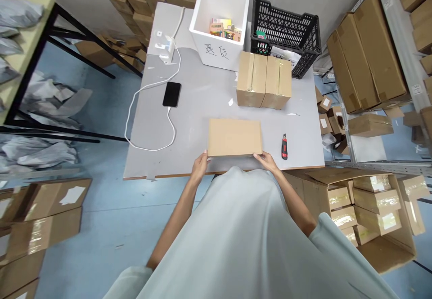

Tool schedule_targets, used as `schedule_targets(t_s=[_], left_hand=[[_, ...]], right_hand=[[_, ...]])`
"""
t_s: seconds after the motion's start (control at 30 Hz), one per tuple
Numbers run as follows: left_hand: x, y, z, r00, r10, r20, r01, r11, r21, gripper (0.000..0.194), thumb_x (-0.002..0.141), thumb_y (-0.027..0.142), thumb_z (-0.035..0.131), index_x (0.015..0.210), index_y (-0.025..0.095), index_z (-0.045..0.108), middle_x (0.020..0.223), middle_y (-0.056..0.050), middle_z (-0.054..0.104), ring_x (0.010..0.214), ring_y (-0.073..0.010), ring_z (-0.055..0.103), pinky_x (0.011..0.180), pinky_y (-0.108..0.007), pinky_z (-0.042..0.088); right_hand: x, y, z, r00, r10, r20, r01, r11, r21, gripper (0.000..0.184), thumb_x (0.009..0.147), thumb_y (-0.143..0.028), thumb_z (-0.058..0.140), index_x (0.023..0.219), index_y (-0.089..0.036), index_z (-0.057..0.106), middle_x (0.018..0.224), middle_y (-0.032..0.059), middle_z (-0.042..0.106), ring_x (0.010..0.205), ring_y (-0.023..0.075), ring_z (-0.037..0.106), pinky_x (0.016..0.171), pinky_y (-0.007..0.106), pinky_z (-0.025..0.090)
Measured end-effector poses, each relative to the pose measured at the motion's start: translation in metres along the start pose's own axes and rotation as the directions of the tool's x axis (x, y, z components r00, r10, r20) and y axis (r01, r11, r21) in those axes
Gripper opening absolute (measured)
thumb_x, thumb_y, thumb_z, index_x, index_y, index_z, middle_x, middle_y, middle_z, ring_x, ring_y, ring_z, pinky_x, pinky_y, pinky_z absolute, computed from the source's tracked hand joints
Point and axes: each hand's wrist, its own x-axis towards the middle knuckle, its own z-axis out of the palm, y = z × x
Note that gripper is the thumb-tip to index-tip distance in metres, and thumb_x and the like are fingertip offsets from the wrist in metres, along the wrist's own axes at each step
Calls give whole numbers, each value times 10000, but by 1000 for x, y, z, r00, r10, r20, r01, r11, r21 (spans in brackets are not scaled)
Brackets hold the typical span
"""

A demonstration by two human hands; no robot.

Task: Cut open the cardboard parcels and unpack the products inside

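A plain brown cardboard box (235, 137) is at the near side of the grey table (199, 92), right in front of my body. My left hand (200, 166) grips its near left corner, the thumb along the side. At the near right corner, my right hand (265, 160) is closed on the box too, fingers partly tucked under the edge. Whether the box rests on the table or is slightly raised, I cannot tell. To its right lies a red and black utility knife (284, 148), apart from my right hand.
Two taped cartons (264, 79) stand behind the box. Further back are a white foam bin (218, 49) with small packets and a black plastic crate (286, 24). A phone (172, 94) with a white cable lies left. A large open carton (374, 249) holding boxes stands at right.
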Motion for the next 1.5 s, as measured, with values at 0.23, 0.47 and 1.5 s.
schedule_targets(t_s=[0.23,0.47,1.5], left_hand=[[-27,48,-11,884,442,-153,-395,880,262,651,1098,668,583,1512,192,744,1550,-182,672,1526,-315,605,1350,-478,445],[-60,81,2,813,581,43,-552,745,375,514,1127,549,584,1542,290,742,1542,-141,661,1500,-326,592,1361,-544,408],[-35,130,-26,874,437,214,-477,856,198,556,1070,492,646,1557,234,718,1582,-145,678,1409,-314,717,1048,-415,691]], right_hand=[[24,-5,26,979,202,-7,-201,978,51,799,970,-902,608,1281,-199,826,1430,182,808,1244,332,821,1027,508,714],[16,-28,21,961,121,-250,-162,975,-151,1019,911,-869,721,1610,-133,622,1742,259,543,1657,425,487,1376,635,402],[21,-144,94,971,-156,-184,114,969,-219,1068,998,-933,532,1791,-222,458,1839,115,465,1736,339,400,1440,522,331]])
